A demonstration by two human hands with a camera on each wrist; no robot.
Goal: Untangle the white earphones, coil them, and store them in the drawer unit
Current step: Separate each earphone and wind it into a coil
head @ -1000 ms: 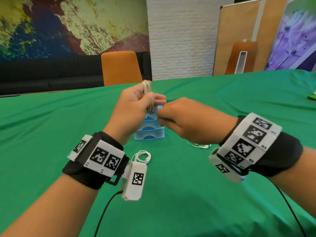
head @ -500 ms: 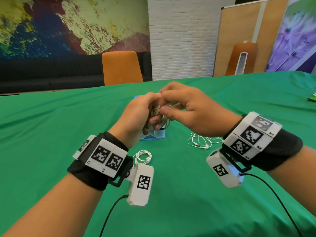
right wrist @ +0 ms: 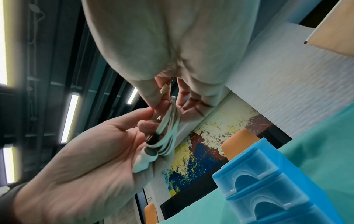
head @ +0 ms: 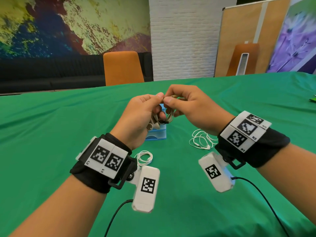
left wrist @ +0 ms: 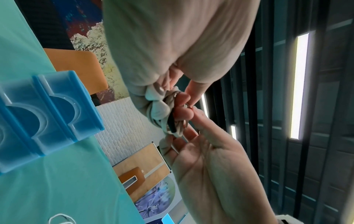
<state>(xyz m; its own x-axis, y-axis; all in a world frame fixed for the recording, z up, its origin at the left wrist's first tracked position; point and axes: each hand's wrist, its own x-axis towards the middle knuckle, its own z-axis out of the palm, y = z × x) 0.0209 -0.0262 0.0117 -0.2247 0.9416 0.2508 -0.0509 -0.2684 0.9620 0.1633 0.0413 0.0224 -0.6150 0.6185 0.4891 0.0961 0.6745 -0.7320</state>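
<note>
Above the table, both hands hold one coiled set of white earphones (head: 169,117). My left hand (head: 158,103) pinches the top of the coil, and the earbuds (head: 151,126) lie against its palm. My right hand (head: 171,98) pinches the cord at the same spot, fingertip to fingertip with the left. The right wrist view shows the coil (right wrist: 169,134) and its dark plug (right wrist: 153,138) in the left palm. The blue drawer unit (head: 158,135) stands on the cloth just beyond the left hand, partly hidden by it, with its drawers closed (left wrist: 44,115).
A tangled set of white earphones (head: 201,141) lies on the green tablecloth (head: 51,134) under my right wrist. A small coiled set (head: 144,157) lies by my left wrist. An orange chair (head: 122,67) stands at the far table edge.
The coil stood upright on my left fingers a second ago; it now hangs below the fingertips. My right hand has come over the top and pinches beside the left thumb.
</note>
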